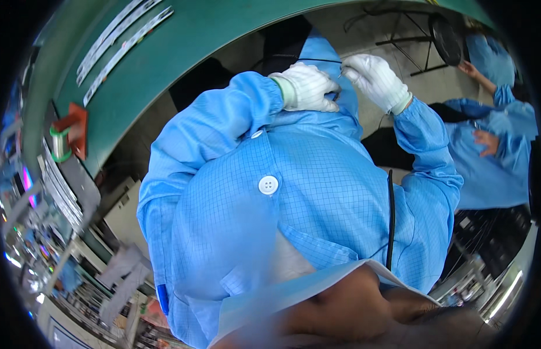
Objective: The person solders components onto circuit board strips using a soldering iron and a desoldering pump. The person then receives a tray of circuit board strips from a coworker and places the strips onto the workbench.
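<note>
Both my hands wear white knit gloves and are close together in front of my blue checked coat (305, 157). My left hand (305, 87) has its fingers curled inward; a small dark thing shows at their tips, too little of it to name. Just to its right, my right hand (372, 81) pinches with thumb and forefinger at the end of a thin black cord (320, 60). That cord runs leftward past the top of the left hand. A narrow gap lies between the two gloves.
A green-topped bench (183, 49) curves along the upper left, bearing long pale strips (128, 55) and a wire spool (60, 145) by a red-brown stand (78, 131). A round black stool (445, 39) stands at upper right. Blue-coated people (485, 168) are on the right.
</note>
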`<state>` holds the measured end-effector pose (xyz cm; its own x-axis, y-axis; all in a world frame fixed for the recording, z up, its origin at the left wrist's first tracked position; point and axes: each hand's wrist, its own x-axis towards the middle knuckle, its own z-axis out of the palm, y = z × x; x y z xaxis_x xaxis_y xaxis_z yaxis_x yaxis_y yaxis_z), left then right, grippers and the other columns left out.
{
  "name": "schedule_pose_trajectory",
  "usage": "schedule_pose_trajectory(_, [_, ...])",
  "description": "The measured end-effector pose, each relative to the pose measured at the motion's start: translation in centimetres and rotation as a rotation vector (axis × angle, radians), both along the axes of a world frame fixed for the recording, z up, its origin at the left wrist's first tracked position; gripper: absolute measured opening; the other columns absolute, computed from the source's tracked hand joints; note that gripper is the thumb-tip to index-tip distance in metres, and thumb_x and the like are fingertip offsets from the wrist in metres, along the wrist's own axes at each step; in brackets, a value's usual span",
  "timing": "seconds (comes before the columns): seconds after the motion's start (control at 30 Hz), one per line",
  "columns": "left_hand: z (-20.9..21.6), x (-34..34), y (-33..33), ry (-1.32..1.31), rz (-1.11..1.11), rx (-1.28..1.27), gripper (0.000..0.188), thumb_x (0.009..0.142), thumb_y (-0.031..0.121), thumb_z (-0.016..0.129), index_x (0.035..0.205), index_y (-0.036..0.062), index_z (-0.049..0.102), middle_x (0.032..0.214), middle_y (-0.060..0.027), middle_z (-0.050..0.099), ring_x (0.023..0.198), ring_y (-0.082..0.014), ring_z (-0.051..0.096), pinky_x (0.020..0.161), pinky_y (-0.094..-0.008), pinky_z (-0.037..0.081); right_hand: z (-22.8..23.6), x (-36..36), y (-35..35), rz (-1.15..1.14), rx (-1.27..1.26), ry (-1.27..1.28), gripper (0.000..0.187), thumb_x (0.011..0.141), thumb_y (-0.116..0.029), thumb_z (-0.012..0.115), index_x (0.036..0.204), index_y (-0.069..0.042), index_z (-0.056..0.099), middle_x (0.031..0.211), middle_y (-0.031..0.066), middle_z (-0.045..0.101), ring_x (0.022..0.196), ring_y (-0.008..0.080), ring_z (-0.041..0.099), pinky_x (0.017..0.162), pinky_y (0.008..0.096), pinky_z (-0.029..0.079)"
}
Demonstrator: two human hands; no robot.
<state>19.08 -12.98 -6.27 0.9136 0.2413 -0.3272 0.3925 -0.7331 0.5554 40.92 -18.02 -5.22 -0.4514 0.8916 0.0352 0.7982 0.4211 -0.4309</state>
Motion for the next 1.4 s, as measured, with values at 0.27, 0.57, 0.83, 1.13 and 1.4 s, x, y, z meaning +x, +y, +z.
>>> schedule_pose_trajectory(0.27, [-2.5,3.0,-1.2,0.012,0.051,-0.132,0.047,0.089,0.051,0.066,0.117,0.0133,0.073,0.104,-0.0130,0.075,0.097,-0.0310,0.071,0.086,-0.0409,0.055,-3.0,3.2,-4.8,-0.193,-0.022,0.031,0.024,0.098,-0.029,0.057,0.094,-0.006,0.063,0.084,0.0135,0.067,0.084,0.0343,0.066,0.074,0.0446,0.053])
schedule_pose_trajectory(0.57, [-3.2,2.3,-1.1,-0.174,0.214,-0.254,0.034,0.093,0.039,0.068,0.106,0.0087,0.074,0.098,-0.0127,0.075,0.089,-0.0292,0.072,0.080,-0.0372,0.055,-2.6,3.1,-5.6,-0.271,0.076,0.256,0.020,0.099,-0.024,0.059,0.095,-0.005,0.063,0.082,0.0126,0.066,0.080,0.0349,0.065,0.072,0.0431,0.051])
schedule_pose_trajectory(0.83, [-2.8,2.3,-1.1,-0.170,0.210,-0.254,0.035,0.093,0.040,0.067,0.107,0.0086,0.073,0.098,-0.0130,0.075,0.091,-0.0295,0.071,0.082,-0.0375,0.055,-2.3,2.8,-5.4,-0.221,0.127,0.229,0.019,0.098,-0.022,0.058,0.098,-0.004,0.062,0.085,0.0127,0.065,0.079,0.0336,0.063,0.073,0.0419,0.049])
schedule_pose_trajectory(1.13, [-3.8,1.9,-1.5,-0.235,0.229,-0.264,0.031,0.096,0.040,0.059,0.105,0.0142,0.074,0.096,-0.0126,0.074,0.091,-0.0345,0.069,0.080,-0.0449,0.054,-2.3,3.3,-4.9,-0.131,0.141,0.198,0.012,0.092,-0.019,0.064,0.093,-0.007,0.064,0.083,0.0105,0.067,0.080,0.0335,0.064,0.073,0.0432,0.052])
schedule_pose_trajectory(1.4, [-5.0,2.2,-1.4,-0.336,0.188,-0.171,0.026,0.094,0.032,0.063,0.099,0.0091,0.075,0.095,-0.0159,0.073,0.089,-0.0358,0.069,0.080,-0.0439,0.054,-4.3,2.4,-7.5,-0.324,0.058,0.314,0.011,0.091,-0.019,0.064,0.093,-0.009,0.067,0.088,0.0137,0.067,0.085,0.0360,0.065,0.077,0.0463,0.053])
